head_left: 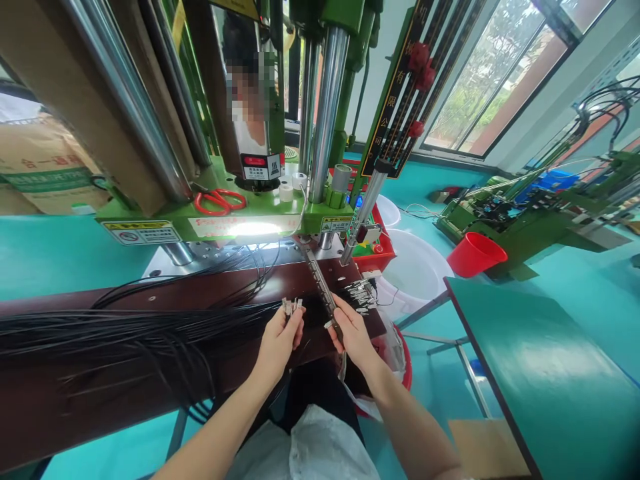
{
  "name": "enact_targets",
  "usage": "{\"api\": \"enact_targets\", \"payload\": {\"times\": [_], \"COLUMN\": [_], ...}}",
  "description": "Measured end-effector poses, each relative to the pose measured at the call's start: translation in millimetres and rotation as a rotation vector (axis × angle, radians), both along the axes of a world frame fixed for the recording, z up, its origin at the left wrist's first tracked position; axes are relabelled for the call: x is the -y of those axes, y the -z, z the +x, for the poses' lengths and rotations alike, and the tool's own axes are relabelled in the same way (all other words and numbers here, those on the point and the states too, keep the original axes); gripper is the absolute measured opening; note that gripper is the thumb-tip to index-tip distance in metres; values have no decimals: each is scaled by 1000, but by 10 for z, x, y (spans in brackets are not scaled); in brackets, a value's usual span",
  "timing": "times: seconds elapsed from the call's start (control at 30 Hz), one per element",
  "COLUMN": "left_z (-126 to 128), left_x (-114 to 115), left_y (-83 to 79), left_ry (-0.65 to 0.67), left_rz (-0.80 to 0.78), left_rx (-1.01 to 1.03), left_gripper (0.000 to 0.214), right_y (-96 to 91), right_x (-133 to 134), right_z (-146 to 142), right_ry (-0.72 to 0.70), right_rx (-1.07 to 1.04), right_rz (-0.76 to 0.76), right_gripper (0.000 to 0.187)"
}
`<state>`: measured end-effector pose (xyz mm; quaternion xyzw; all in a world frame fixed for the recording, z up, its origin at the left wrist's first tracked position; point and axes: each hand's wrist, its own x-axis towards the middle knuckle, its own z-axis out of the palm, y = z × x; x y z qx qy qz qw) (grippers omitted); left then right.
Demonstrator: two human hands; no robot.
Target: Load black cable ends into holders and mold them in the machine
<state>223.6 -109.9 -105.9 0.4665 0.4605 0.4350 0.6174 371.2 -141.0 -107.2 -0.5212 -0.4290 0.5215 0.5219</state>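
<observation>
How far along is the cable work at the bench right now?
Seemingly done: a cluster of tipped ends lies right of the metal bar. In hand: the left hand pinches a few connector tips, and the right hand holds the bar's lower end. Remaining: the black cable bundle across the brown table; how many of its cables are still to do cannot be told.

Red scissors [219,200] lie on the green machine [175,212], red bucket [475,254] nearby.
</observation>
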Motion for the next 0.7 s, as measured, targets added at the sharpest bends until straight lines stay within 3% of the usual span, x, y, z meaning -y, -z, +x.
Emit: {"api": "enact_targets", "payload": {"times": [0.23, 0.33, 0.7], "left_z": [53, 54, 42], "left_x": [-28, -52, -51], "left_y": [30, 70, -6], "left_ry": [183, 224, 234], "left_rz": [17, -17, -206], "left_rx": [-138, -107, 92], "left_gripper": [29, 30, 37], "right_y": [-14, -10, -3], "right_x": [-1, 0, -1], "right_z": [19, 29, 69], "right_ry": [-65, -100, -154], "right_rx": [8, 23, 20], "right_rz": [3, -6, -6], "right_gripper": [49, 49, 48]}}
